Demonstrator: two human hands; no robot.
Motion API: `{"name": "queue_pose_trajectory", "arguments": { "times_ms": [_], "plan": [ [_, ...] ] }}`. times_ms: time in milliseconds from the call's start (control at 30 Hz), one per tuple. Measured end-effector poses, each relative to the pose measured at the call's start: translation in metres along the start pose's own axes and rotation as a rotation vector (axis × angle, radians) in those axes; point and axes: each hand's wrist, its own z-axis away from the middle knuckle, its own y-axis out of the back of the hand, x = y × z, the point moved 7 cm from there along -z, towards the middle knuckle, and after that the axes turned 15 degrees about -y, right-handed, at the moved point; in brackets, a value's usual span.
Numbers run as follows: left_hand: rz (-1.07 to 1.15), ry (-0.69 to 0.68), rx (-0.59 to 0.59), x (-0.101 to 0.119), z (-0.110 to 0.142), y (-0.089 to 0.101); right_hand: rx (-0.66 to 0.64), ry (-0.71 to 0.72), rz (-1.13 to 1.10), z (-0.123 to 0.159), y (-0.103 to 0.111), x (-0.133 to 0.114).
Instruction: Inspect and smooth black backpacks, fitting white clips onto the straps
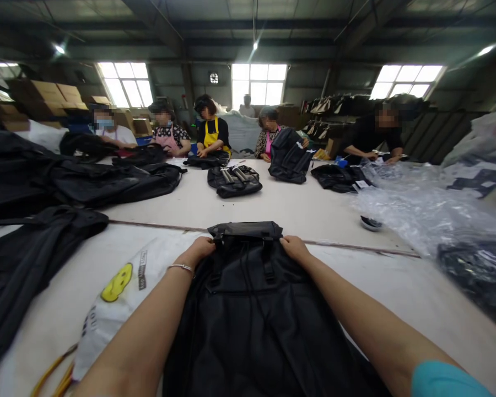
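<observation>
Two hands (pixel 199 251) (pixel 295 249) pinch black bag (pixel 248 331) by upper edges, mid-frame; sideways drag could catch white plastic (pixel 134 298), lower left.

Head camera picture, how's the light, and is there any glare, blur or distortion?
Head view: windows blown out to near white; ceiling lights flare into streaks. Head view, foreground: the held bag is so dark that its lower folds are hard to read. Head view, sides: wide-angle stretching, and the plastic at right looks soft.
</observation>
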Motion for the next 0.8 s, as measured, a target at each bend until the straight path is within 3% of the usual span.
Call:
{"name": "queue_pose_trajectory", "arguments": {
  "times_ms": [200, 400, 533, 667, 800],
  "plan": [
    [-0.211, -0.041, -0.026, 0.015, -0.004, -0.012, 0.037, -0.028, 0.043, 0.016, 0.000, -0.008],
    [-0.275, 0.001, 0.082, -0.001, 0.003, 0.013, 0.087, -0.026, 0.042, 0.022, 0.012, -0.014],
    [-0.303, 0.098, 0.105, -0.013, 0.006, 0.010, 0.068, -0.081, 0.063, 0.017, 0.004, -0.014],
    [-0.320, 0.111, 0.076, -0.008, 0.006, 0.001, 0.045, -0.056, 0.081, 0.023, 0.000, -0.014],
    [-0.358, 0.060, 0.133, 0.008, 0.020, 0.017, 0.094, 0.014, 0.073, 0.051, 0.019, -0.002]
  ]
}}
